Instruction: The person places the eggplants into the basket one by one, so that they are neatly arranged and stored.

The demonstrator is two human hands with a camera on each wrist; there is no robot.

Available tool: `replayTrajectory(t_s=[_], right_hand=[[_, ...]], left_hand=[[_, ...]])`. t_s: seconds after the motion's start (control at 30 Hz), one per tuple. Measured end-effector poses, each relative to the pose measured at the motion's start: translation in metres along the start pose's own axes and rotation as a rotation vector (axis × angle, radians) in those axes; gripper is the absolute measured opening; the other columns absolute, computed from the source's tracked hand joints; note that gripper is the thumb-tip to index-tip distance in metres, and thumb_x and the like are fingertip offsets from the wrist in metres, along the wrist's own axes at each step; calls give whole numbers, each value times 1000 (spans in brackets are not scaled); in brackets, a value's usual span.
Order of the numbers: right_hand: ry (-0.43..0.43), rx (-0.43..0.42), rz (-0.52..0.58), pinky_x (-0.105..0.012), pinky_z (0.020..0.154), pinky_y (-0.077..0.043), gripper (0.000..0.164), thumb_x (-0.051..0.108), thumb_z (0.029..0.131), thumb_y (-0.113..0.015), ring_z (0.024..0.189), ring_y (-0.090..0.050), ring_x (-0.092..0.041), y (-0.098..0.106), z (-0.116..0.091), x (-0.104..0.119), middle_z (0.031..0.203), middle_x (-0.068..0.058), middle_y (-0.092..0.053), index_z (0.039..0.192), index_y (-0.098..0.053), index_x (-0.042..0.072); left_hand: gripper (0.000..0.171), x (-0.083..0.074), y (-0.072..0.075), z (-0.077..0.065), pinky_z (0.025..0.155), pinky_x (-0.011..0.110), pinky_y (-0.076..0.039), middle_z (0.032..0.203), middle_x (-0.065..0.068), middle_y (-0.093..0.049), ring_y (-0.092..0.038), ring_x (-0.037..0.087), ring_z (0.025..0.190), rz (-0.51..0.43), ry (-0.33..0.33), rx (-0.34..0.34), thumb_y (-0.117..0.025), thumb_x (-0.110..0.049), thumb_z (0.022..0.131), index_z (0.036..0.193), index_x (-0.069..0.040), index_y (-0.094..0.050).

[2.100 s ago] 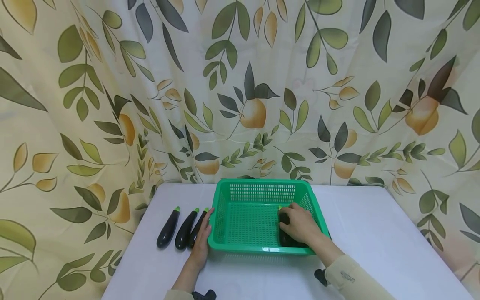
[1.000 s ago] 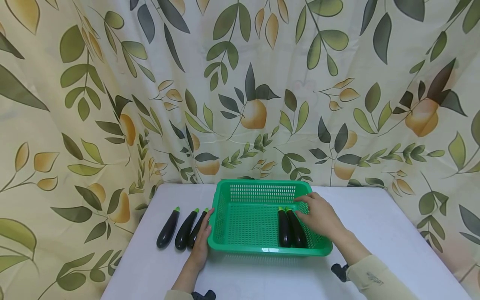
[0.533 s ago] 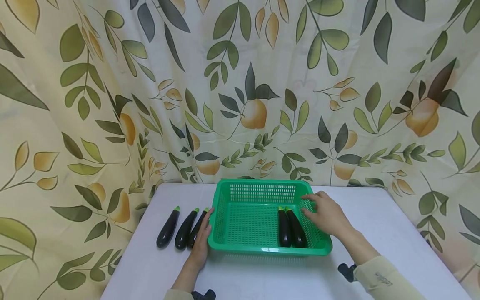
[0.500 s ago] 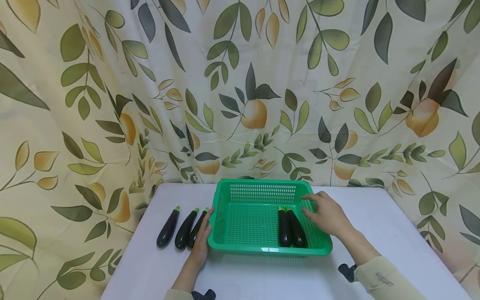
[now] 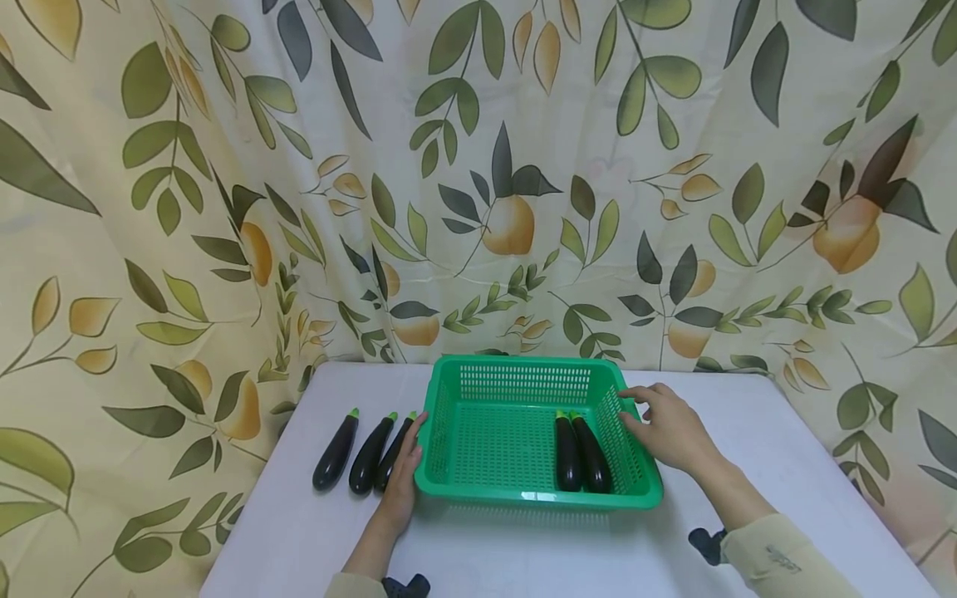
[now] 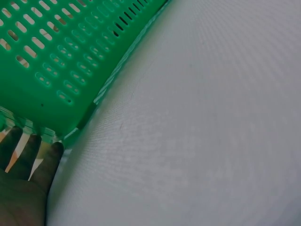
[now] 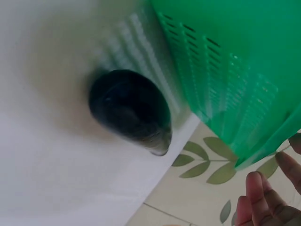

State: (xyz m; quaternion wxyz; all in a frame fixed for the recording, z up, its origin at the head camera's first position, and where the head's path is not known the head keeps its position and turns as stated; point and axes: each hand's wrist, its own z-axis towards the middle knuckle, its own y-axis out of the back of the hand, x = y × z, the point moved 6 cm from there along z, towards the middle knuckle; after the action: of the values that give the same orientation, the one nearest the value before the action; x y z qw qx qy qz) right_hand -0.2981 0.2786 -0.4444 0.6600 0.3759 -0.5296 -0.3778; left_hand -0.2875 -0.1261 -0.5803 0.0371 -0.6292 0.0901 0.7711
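A green plastic basket (image 5: 486, 501) stands on the white table. Inside it, two dark purple eggplants lie side by side at the right: the left eggplant (image 5: 567, 453) and the right eggplant (image 5: 593, 457). My left hand (image 5: 399, 490) rests along the basket's left side, fingers extended against it. My right hand (image 5: 673, 432) is over the basket's right rim, thumb and fingers spread apart and holding nothing. In the right wrist view, another dark eggplant (image 7: 129, 106) lies on the table beside the basket; the head view hides it.
Left of the basket lie three more eggplants: an outer eggplant (image 5: 336, 451), a middle eggplant (image 5: 371, 457) and an inner eggplant (image 5: 395, 453), partly behind my left hand. A leaf-and-fruit patterned curtain (image 5: 478, 291) hangs behind the white table (image 5: 748, 465).
My right hand has let go of an eggplant in the basket and moved right, out to the rim. Both eggplants there are now uncovered. My left hand has stayed in place.
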Motion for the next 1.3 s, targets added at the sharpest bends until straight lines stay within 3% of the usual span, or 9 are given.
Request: replayTrajectory(t_s=[0.27, 0.53, 0.83, 1.3], right_hand=[[-29, 4, 18, -40, 66, -60, 39, 21, 101, -63, 93, -65, -31, 1, -4, -14, 121, -29, -63, 135, -63, 2], [-38, 2, 22, -45, 68, -59, 38, 20, 102, -61, 89, -67, -30, -1, -5, -31, 116, -28, -66, 133, -64, -2], [-77, 34, 45, -40, 65, -56, 38, 20, 103, -58, 88, -66, -30, -6, -5, -46, 113, -28, -66, 132, -63, -3], [-140, 104, 52, -54, 76, -60, 45, 24, 99, -65, 97, -68, -40, -31, -14, -62, 116, -31, -65, 135, -61, -4]], left_hand=[[54, -3, 0, 1, 122, 75, 0, 175, -4, -13, -4, 32, 163, 8, -8, -5, -21, -39, 109, 163, -41, -23], [54, -3, 1, 3, 122, 75, -1, 175, -5, -14, -5, 32, 163, 13, -10, -13, -22, -41, 109, 163, -42, -24], [54, -1, 1, 2, 123, 74, -1, 175, -6, -13, -5, 30, 163, 10, -13, -7, -23, -41, 109, 163, -42, -23], [54, 1, 0, 1, 124, 72, -1, 175, -6, -13, -5, 29, 163, 1, -1, -3, -23, -41, 109, 163, -42, -23]])
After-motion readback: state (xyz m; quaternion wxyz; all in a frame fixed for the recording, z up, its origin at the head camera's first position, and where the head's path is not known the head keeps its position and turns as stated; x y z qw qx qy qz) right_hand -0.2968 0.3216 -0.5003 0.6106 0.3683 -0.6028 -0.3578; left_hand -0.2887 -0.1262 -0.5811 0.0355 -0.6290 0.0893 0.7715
